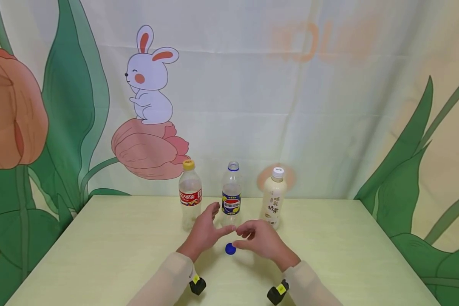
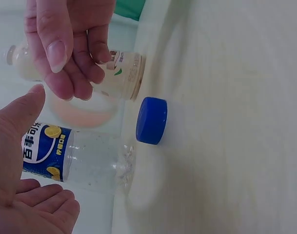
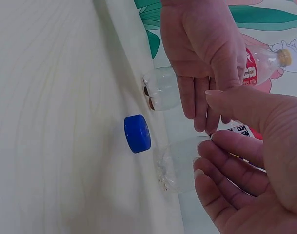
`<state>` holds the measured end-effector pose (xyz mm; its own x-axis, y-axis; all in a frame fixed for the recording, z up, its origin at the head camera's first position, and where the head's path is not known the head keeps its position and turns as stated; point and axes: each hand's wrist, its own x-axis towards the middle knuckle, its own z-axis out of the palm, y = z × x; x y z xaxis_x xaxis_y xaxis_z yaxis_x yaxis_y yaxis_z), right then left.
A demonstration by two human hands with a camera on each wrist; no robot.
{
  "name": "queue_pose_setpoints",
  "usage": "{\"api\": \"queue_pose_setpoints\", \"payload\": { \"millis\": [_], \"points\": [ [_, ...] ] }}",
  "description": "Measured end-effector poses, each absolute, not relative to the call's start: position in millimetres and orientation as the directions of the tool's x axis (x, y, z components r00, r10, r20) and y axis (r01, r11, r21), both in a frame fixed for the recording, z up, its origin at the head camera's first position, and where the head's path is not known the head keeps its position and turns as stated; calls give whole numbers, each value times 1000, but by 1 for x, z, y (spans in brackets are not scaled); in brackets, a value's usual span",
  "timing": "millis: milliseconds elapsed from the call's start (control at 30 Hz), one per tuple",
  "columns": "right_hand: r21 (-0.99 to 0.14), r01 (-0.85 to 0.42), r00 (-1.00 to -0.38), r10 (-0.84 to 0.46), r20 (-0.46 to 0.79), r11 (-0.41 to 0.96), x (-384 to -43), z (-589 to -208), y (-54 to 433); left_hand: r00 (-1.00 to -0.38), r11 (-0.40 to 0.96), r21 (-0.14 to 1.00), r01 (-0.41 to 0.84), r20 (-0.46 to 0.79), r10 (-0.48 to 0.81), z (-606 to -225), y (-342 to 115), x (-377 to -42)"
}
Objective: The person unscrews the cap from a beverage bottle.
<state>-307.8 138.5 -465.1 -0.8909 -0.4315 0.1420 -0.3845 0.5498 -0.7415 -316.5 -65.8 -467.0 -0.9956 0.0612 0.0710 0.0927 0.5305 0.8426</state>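
My left hand (image 1: 204,231) hovers in front of the uncapped bottle with a blue label (image 1: 231,199), fingers extended and holding nothing. Beside it, my right hand (image 1: 263,240) has its fingers loosely bent, its palm bare in the right wrist view. Below and between both hands, a blue bottle cap (image 1: 230,248) lies on the table; its side faces the camera in the left wrist view, where the cap (image 2: 151,121) sits apart from all fingers. The blue-labelled bottle stands upright with an open mouth, its lower part partly behind the hands.
To the left stands a clear bottle (image 1: 190,195) with a red label and yellow cap. On the right is a cream-coloured bottle (image 1: 274,197) with a white cap. All stand near the back edge of the pale table (image 1: 111,238), before a printed curtain (image 1: 229,97).
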Motion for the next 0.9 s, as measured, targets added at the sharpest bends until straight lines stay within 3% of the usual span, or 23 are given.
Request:
{"api": "queue_pose_setpoints", "payload": {
  "millis": [333, 600, 900],
  "points": [
    [-787, -349, -919, -350, 181, 509, -296, -461, 146, -990, 535, 833, 143, 130, 63, -468, -60, -293],
    [-856, -279, -960, -141, 241, 435, -287, -448, 159, -979, 504, 840, 202, 184, 87, -466, -52, -282],
    [-872, -318, -934, 32, 355, 372, -285, -427, 176, -925, 430, 820, 378, 355, 138, -464, -39, -273]
  ]
}}
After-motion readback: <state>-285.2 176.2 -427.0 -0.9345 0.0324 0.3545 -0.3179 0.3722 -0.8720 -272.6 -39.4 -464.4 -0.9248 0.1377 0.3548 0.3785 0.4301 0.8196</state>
